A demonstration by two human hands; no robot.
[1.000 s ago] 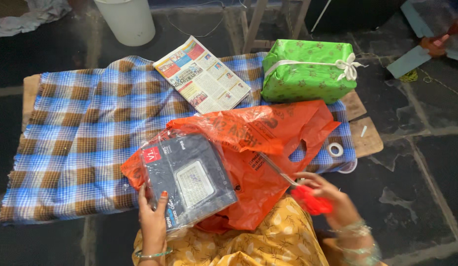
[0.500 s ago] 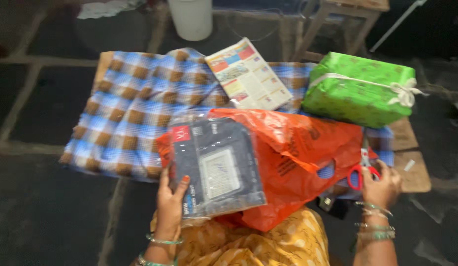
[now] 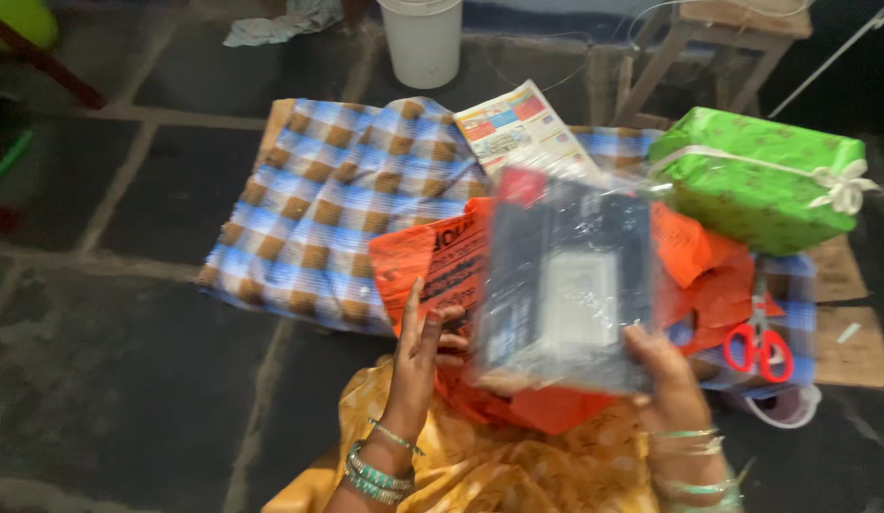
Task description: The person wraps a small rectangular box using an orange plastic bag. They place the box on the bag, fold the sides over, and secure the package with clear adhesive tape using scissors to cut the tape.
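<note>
A dark garment sealed in a clear plastic packet [image 3: 566, 285] is lifted upright in front of me. My right hand [image 3: 665, 380] grips its lower right corner. My left hand [image 3: 418, 347] is at its left side, fingers touching the orange plastic bag [image 3: 442, 266] that lies behind and under the packet. Red-handled scissors [image 3: 758, 342] lie on the cloth to the right, with no hand on them. The packet is blurred by motion.
A blue and brown checked cloth [image 3: 337, 199] covers a low board on the stone floor. A green gift-wrapped box [image 3: 756, 185] with white ribbon sits at the right, a printed leaflet [image 3: 518, 123] behind, a white bucket [image 3: 423, 38] and a wooden stool [image 3: 718, 38] farther back.
My right hand has set the scissors down on the cloth and taken the packet's lower corner. The packet has been lifted upright off the orange bag. The camera has shifted left.
</note>
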